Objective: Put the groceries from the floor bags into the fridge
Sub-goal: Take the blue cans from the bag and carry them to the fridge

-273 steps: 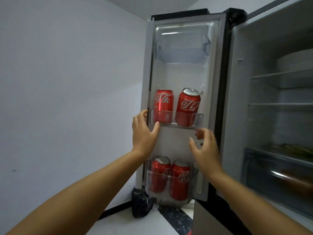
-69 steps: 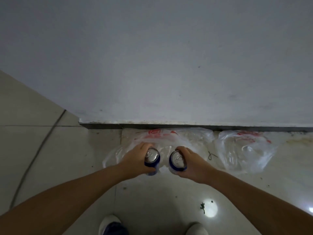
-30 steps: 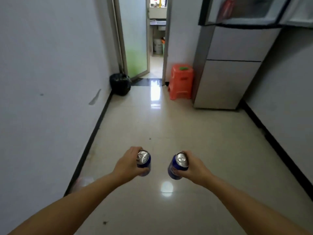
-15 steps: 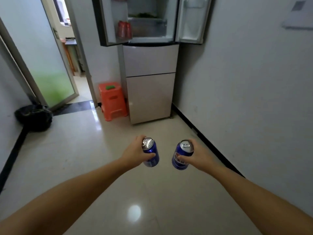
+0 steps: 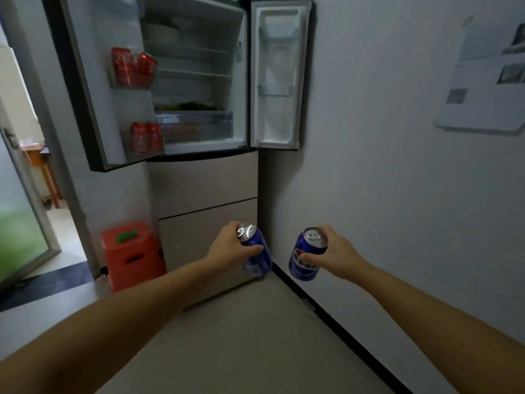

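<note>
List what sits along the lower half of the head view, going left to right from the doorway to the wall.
Glass door → orange stool → left hand gripping a blue can → blue Pepsi can gripped by the right hand → black baseboard along the wall.

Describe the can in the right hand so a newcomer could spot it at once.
Start at the open fridge and drop toward the floor in front of it, where two arms hold two blue cans side by side. The one meant is in the right hand, nearer the white wall. This right can shows a red, white and blue logo, unlike the left can.
</note>
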`<act>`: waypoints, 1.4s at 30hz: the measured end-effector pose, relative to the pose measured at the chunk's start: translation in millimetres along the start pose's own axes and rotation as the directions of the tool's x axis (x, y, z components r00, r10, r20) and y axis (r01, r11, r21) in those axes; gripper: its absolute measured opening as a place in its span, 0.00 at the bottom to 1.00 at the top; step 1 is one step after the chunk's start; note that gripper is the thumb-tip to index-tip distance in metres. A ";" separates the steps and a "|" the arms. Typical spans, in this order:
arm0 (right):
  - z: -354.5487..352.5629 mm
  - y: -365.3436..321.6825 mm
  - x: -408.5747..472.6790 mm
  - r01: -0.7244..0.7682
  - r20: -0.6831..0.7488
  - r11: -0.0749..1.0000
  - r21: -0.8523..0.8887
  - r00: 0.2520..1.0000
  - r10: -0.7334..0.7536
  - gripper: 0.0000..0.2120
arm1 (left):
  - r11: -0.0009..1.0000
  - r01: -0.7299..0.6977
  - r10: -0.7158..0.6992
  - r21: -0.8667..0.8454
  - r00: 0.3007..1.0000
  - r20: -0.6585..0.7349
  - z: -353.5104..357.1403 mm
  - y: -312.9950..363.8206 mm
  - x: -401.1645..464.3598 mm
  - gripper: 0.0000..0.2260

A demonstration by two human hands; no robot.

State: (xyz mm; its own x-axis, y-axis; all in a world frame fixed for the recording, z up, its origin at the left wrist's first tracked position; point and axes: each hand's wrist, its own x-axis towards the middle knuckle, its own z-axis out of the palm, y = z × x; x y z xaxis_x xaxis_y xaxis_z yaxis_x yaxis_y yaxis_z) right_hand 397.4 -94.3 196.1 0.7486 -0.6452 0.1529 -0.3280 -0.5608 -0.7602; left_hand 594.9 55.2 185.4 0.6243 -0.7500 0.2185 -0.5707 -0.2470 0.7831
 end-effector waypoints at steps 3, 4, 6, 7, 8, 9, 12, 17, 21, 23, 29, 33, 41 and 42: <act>-19.6 -0.9 68.7 0.010 -0.039 1.000 -0.011 0.999 -0.011 0.28 | 0.999 -0.044 0.044 -0.010 0.999 0.005 -1.1 7.4 73.9 0.24; -24.4 -1.4 93.1 0.020 -0.045 1.000 -0.009 0.999 -0.021 0.28 | 0.998 -0.064 0.064 -0.005 0.998 0.009 -2.3 9.3 98.3 0.24; -32.6 -1.0 143.5 0.051 -0.065 0.999 -0.009 0.997 -0.052 0.28 | 0.995 -0.096 0.096 -0.001 0.995 0.002 -4.0 12.6 148.2 0.24; -36.6 0.0 170.4 0.072 -0.075 0.997 -0.011 0.995 -0.072 0.28 | 0.994 -0.110 0.110 0.001 0.994 -0.009 -4.1 13.7 174.5 0.24; -40.6 1.3 197.9 0.094 -0.083 0.995 -0.014 0.992 -0.095 0.28 | 0.992 -0.123 0.122 -0.001 0.992 -0.024 -4.7 14.9 200.4 0.23; -44.7 2.4 225.8 0.116 -0.089 0.993 -0.020 0.989 -0.117 0.28 | 0.991 -0.132 0.132 -0.011 0.991 -0.037 -5.5 15.9 226.3 0.23; -60.0 4.2 314.0 0.180 -0.108 0.984 -0.018 0.978 -0.181 0.29 | 0.984 -0.175 0.173 -0.021 0.982 -0.077 -10.7 20.4 308.8 0.24; -97.1 -14.2 461.1 0.274 -0.110 0.959 -0.075 0.953 -0.281 0.30 | 0.980 -0.198 0.190 -0.021 0.963 -0.189 -26.3 24.6 439.4 0.25; -118.0 -39.1 560.4 0.339 -0.158 0.935 -0.104 0.923 -0.352 0.30 | 0.976 -0.216 0.215 0.023 0.946 -0.243 -49.1 31.1 535.3 0.25; -128.6 -53.2 607.4 0.366 -0.196 0.923 -0.115 0.903 -0.383 0.30 | 0.967 -0.252 0.251 0.031 0.932 -0.262 -64.6 41.1 585.3 0.25; -170.9 -113.0 721.1 0.458 -0.382 0.863 -0.212 0.774 -0.505 0.30 | 0.879 -0.468 0.467 0.086 0.813 -0.346 -120.6 98.2 715.5 0.23; -198.3 -145.6 782.8 0.459 -0.472 0.843 -0.282 0.698 -0.538 0.31 | 0.818 -0.569 0.556 0.086 0.742 -0.374 -150.5 133.7 790.9 0.25; -220.1 -136.4 869.7 0.308 -0.510 0.897 -0.317 0.742 -0.435 0.27 | 0.795 -0.606 0.585 0.035 0.749 -0.312 -127.8 148.1 899.1 0.29; -219.9 -132.4 876.2 0.290 -0.503 0.904 -0.313 0.757 -0.417 0.26 | 0.803 -0.595 0.575 0.030 0.761 -0.300 -122.9 145.5 906.7 0.28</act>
State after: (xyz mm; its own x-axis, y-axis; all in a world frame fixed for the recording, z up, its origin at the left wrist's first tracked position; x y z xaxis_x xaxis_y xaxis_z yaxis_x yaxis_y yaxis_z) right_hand 970.0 -699.4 569.7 0.4136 -0.5156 0.7504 -0.2596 -0.8568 -0.4455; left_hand 1143.5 -585.2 568.9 0.3066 -0.5288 0.7914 -0.8458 0.2301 0.4814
